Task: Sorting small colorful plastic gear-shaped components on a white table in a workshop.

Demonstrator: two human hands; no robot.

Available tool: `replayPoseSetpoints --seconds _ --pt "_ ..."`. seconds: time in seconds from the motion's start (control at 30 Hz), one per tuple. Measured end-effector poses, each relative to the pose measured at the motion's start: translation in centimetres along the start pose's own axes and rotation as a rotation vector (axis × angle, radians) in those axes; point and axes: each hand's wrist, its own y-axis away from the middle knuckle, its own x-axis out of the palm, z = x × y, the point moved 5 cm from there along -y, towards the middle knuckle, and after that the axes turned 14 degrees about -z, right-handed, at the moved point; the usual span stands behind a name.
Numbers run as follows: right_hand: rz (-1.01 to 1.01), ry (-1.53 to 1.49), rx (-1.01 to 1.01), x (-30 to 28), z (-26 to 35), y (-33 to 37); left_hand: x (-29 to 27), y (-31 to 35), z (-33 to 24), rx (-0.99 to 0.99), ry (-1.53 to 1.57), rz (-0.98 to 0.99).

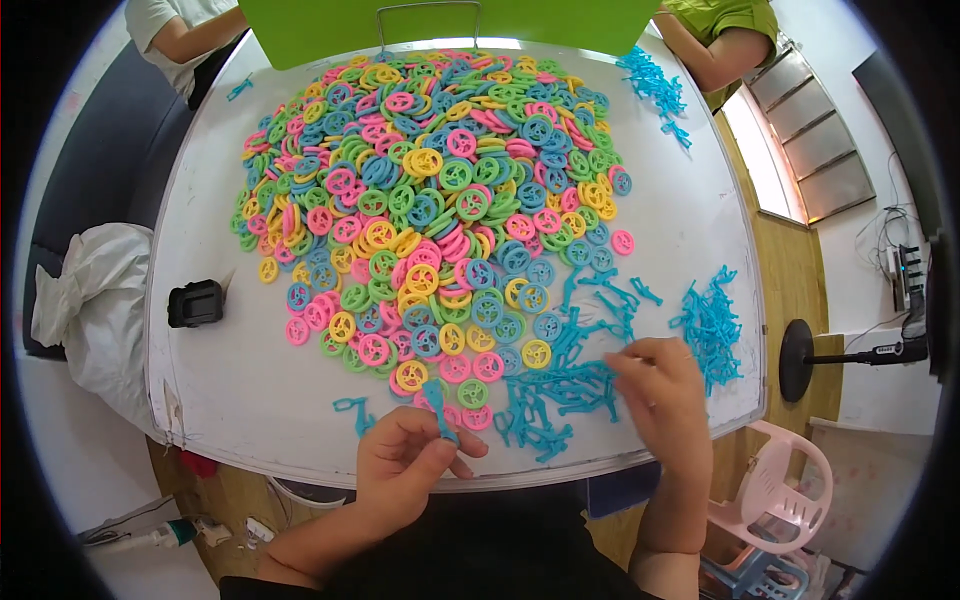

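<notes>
Near the table's front edge, my left hand [405,465] pinches a small blue plastic piece [435,400] between thumb and fingers, its long end pointing up and away. My right hand [660,400] is over the right end of a loose pile of similar blue plastic pieces [560,390]. Its thumb and fingertips are drawn together, and whatever they may hold cannot be made out. Just beyond both hands spreads a large heap of small plastic wheels [450,200] in pink, yellow, green and blue. A few blue pieces [357,413] lie left of my left hand.
More blue pieces lie in a heap [710,330] at the right and another [655,85] at the far right. A black tray [195,303] sits at the left. A green board [450,25] stands at the far edge, with a person [185,35] and another person [720,45] beside it.
</notes>
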Motion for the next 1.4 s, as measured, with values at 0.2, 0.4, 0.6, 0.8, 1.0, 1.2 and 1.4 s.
replayPoseSetpoints --seconds 0.2,0.4,0.6,0.8,1.0,1.2,1.4 --pt "0.098 0.024 -0.171 2.5 2.9 0.1 -0.4 0.2 -0.1 -0.024 0.012 0.011" --pt "0.1 -0.055 -0.11 2.2 2.3 0.5 -1.7 0.3 -0.1 -0.008 0.056 0.087" --pt "0.035 0.058 -0.145 2.7 1.7 -0.8 -1.4 0.6 -0.2 -0.036 0.061 0.082" --pt "-0.032 0.108 -0.149 3.1 1.9 -2.0 -1.3 0.4 -0.2 0.009 -0.028 0.01" --pt "0.034 -0.002 -0.135 1.7 0.5 -1.1 -1.5 0.6 -0.2 0.028 -0.029 -0.014" --pt "0.061 0.057 -0.181 1.9 -0.2 -1.9 -0.8 0.3 -0.4 0.036 -0.035 0.007" --pt "-0.085 0.148 -0.097 0.2 -1.4 -3.8 -1.3 0.5 0.1 0.04 -0.036 0.08"
